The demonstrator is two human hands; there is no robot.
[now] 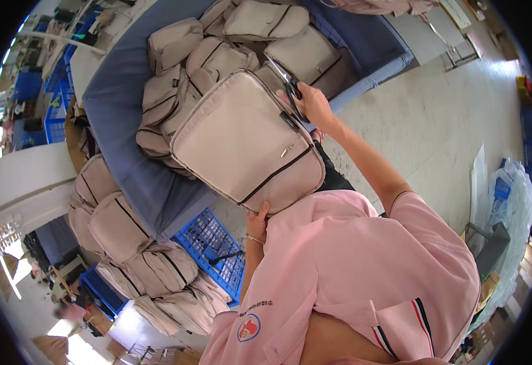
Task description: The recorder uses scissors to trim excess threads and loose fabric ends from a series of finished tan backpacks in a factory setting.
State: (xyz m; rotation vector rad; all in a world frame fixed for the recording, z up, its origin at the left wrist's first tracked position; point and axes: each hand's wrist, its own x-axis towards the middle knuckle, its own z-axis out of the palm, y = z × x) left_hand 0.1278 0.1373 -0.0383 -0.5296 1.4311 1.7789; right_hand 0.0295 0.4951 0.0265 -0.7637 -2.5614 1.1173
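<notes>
A beige-pink backpack (238, 137) with dark zip lines and a small metal zip pull is tilted in front of me, between my body and the bin. My left hand (257, 224) grips its lower edge, the thumb on the front panel and the other fingers mostly hidden. My right hand (314, 104) is closed around the black handles of a pair of scissors (286, 74), beside the backpack's upper right edge. The blades point up and to the left, over the heaped bags. Whether the right hand also touches the backpack I cannot tell.
A large bin lined with blue cloth (117, 140) holds several similar backpacks (220, 58). More backpacks (120, 225) are stacked at the left, next to a blue plastic crate (208, 240). Clear plastic wrapping (515, 207) stands at the right, and a pale floor (424, 115) stretches beyond my right arm.
</notes>
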